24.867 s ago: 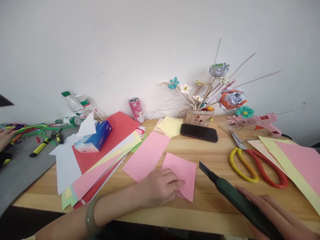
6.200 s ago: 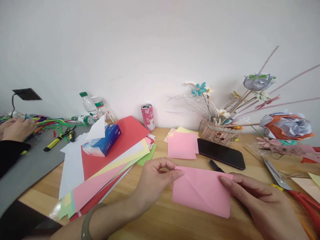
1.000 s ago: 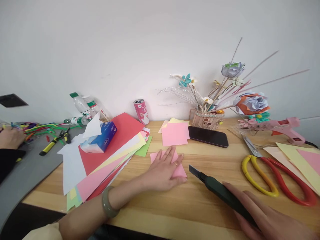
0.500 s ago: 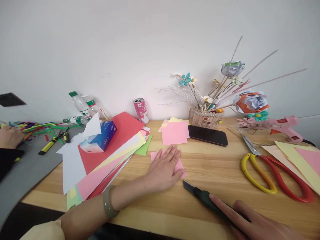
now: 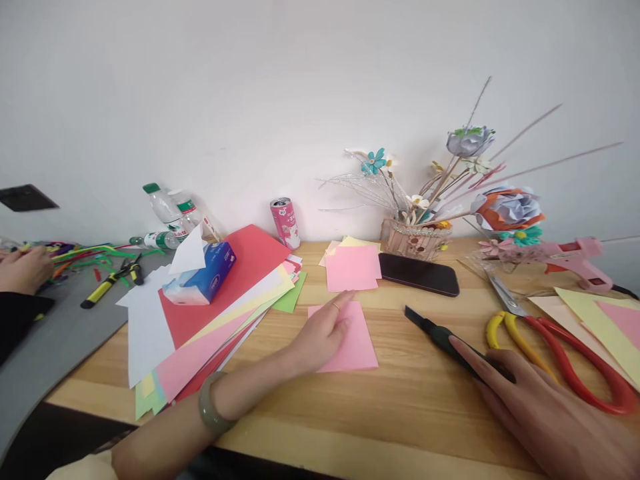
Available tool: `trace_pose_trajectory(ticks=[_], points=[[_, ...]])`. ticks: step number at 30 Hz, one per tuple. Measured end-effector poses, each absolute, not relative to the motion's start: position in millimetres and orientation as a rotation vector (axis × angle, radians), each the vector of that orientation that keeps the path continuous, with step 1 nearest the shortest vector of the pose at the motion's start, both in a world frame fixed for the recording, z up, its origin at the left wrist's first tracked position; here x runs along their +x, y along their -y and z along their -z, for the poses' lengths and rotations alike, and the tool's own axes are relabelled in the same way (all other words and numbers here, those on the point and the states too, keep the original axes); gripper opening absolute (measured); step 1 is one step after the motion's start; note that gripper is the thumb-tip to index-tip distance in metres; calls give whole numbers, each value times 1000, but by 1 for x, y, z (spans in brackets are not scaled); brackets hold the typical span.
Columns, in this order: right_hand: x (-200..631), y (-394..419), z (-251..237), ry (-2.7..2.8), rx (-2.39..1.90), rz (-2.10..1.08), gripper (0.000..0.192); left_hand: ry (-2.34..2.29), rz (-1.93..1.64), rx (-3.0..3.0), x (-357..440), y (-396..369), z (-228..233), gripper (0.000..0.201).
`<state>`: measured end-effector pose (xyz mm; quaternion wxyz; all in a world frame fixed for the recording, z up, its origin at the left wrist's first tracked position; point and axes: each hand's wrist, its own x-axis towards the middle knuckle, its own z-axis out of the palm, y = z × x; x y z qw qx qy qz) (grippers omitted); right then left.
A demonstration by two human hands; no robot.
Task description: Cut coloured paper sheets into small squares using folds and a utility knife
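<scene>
My right hand (image 5: 555,407) is wrapped round a dark green utility knife (image 5: 445,339), with the index finger along its handle. The dark blade points up and left, just above the wooden table. A square sheet of pink paper (image 5: 357,343) lies flat in the middle. On its left part rests my left hand (image 5: 320,333), seen from the thumb side, fingers stretched forward; a ring and a green bangle show. Beyond the sheet is a small pile of pink and yellow paper squares (image 5: 353,269). Scissors (image 5: 515,313) with yellow and red handles lie partly behind my right hand.
Coloured paper (image 5: 220,333) and a tissue box (image 5: 200,277) lie left. Along the wall are a pink can (image 5: 285,223), bottles (image 5: 165,207) and a flower basket (image 5: 415,240). A phone (image 5: 420,273) and pink glue gun (image 5: 575,257) lie right. Another person's hand (image 5: 27,270) is far left.
My right hand has moved the knife up and right, away from the paper. My left hand has turned onto its side and shifted left, uncovering more of the pink sheet.
</scene>
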<state>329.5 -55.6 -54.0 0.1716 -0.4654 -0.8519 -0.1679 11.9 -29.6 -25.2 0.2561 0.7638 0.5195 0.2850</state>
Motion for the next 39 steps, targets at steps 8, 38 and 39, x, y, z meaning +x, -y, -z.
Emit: trace_pose_trajectory(ticks=[8,38,39], points=[[271,50,15,2540,-841,469,47,-1400,-745,2253,-19,26,-2,30],[202,12,36,2749,-589,494,43,-1373,-630,2142,-51,-5,8,36],[202,12,36,2747,-590,491,43,-1367,-645,2153,-46,-3,7,36]])
